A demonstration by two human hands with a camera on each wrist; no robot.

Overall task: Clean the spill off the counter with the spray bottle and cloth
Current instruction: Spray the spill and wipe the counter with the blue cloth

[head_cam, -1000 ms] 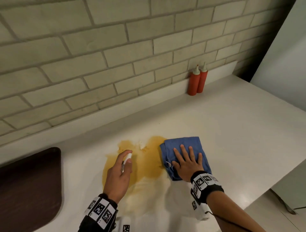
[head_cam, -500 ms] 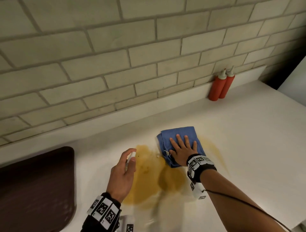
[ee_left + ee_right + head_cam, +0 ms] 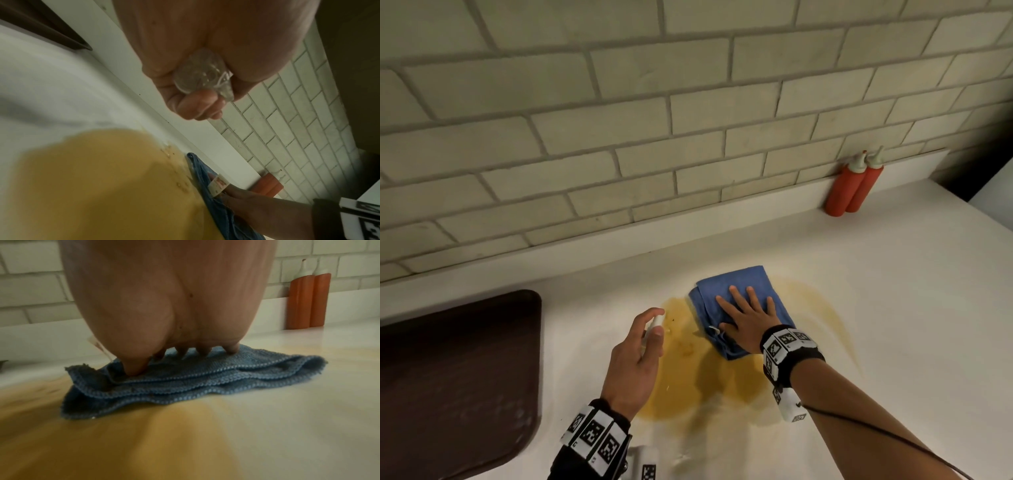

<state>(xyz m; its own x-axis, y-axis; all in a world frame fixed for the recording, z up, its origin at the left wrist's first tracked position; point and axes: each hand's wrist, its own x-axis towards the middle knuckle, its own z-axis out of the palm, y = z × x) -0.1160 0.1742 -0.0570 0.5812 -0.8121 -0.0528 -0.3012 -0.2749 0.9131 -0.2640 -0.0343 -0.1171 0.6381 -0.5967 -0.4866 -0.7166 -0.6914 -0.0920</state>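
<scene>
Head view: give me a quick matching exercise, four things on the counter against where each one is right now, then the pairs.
Things:
1. spray bottle
2. blue cloth
3. red squeeze bottles
4. dark tray

Places:
A. at the counter's left end
B. standing against the tiled wall, far right
C. gripped in the left hand
D. pressed flat under the right hand, on the yellow spill

Pairs: 1-C, 2-D, 3-B, 4-A

Knitted cloth (image 3: 195, 381) (clear plastic bottle (image 3: 202, 76))
</scene>
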